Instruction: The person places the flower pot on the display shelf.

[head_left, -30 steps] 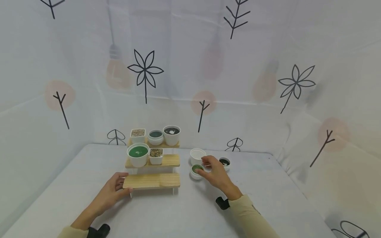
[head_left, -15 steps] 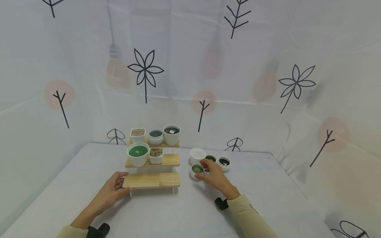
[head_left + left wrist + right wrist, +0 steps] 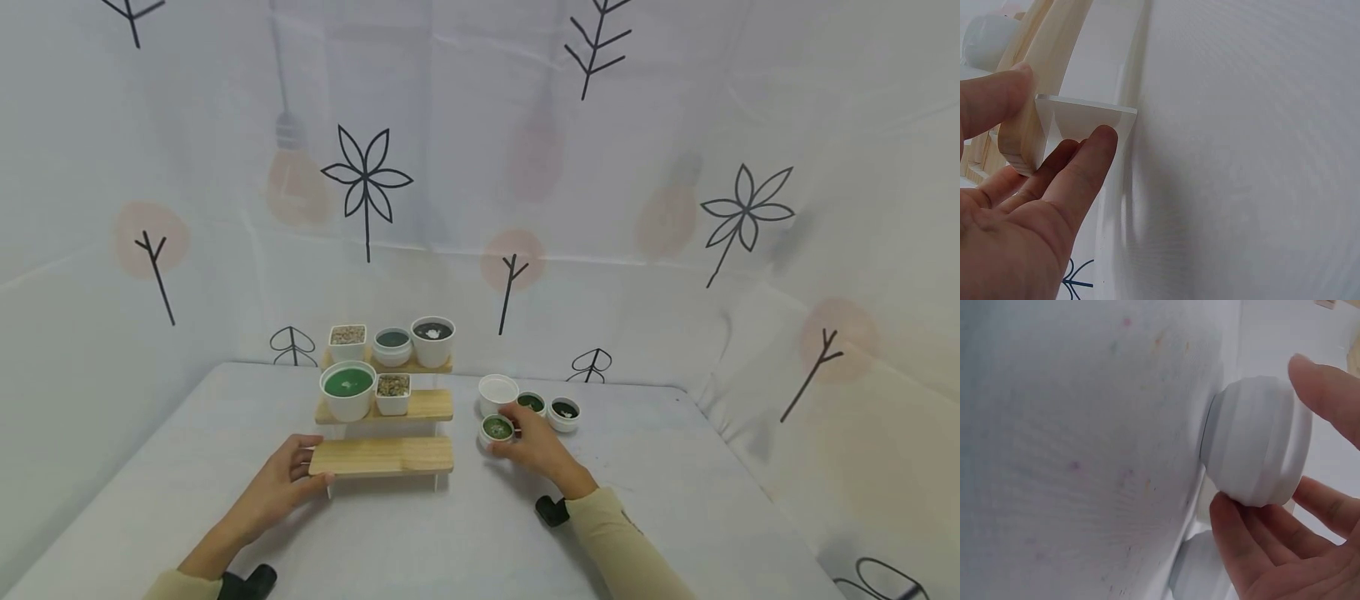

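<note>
At the left end of the lowest board of a three-tier wooden display stand [image 3: 381, 457], my left hand [image 3: 281, 483] holds on. The left wrist view has the thumb on the wooden board [image 3: 1054, 56] and fingers by its white support [image 3: 1088, 119]. My right hand [image 3: 536, 442] grips a small white round pot [image 3: 1257, 440] between thumb and fingers; it stands on the table. In the head view that pot [image 3: 497, 428] has a green filling. Right behind it is a larger white pot [image 3: 498, 390]. Two small dark-green-filled pots [image 3: 532, 403] [image 3: 564, 412] sit beyond my right hand.
On the middle tier are a large green-filled pot [image 3: 348, 390] and a square gravel-filled pot [image 3: 393, 394]. The top tier bears a square pot [image 3: 348, 341], a round pot [image 3: 392, 347] and a tall dark-filled pot [image 3: 432, 341]. A patterned cloth [image 3: 480, 167] hangs behind the white table.
My right hand has shifted slightly left and closed its fingers round the small green-filled pot, uncovering a dark-green-filled pot behind. My left hand stays on the stand.
</note>
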A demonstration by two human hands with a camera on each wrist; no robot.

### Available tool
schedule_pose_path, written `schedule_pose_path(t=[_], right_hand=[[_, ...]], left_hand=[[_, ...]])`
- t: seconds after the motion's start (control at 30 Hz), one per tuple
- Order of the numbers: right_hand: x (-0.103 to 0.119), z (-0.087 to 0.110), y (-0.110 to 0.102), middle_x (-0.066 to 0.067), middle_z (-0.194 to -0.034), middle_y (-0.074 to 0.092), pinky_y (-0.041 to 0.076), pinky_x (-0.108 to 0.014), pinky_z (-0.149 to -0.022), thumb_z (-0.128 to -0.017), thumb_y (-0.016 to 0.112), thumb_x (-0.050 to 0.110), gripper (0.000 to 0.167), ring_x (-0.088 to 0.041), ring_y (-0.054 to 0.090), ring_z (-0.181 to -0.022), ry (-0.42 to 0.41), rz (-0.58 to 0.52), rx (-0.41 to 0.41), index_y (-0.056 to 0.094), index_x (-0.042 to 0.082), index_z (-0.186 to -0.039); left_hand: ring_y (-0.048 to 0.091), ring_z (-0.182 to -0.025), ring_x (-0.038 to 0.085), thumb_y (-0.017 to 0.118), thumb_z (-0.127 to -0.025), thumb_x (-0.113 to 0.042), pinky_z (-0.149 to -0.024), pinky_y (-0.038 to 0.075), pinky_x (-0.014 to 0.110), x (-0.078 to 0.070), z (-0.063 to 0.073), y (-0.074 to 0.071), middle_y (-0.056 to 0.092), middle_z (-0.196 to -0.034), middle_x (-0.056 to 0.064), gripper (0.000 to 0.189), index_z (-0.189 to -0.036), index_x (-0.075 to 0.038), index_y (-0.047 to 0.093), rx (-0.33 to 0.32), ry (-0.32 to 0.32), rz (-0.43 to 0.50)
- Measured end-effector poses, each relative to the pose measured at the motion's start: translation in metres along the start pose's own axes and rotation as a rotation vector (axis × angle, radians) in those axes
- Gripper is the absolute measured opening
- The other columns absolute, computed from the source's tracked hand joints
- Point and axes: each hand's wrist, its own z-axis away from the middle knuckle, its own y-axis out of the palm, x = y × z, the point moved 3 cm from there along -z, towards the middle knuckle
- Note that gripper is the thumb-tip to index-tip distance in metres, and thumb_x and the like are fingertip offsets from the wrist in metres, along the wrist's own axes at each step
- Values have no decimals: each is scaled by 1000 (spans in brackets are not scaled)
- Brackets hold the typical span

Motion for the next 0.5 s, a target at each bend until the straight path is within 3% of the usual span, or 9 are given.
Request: schedule_pose_path(t=[0.27, 0.5], right_hand=[[-2, -1, 1, -7, -118, 60, 50, -39, -88, -73, 84, 21, 65, -19, 58, -101, 52, 35, 25, 53, 5, -128], [-1, -1, 1, -7, -117, 60, 51, -40, -86, -73, 84, 21, 66, -19, 58, -100, 41, 46, 32, 53, 3, -128]], left_hand=[[52, -121, 39, 73, -85, -25, -93, 51, 38, -1, 0, 0, 49, -132, 30, 73, -137, 4, 32, 2, 7, 6], [52, -120, 39, 74, -84, -26, -92, 52, 38, 0, 0, 0, 49, -131, 30, 73, -137, 4, 32, 1, -4, 0]])
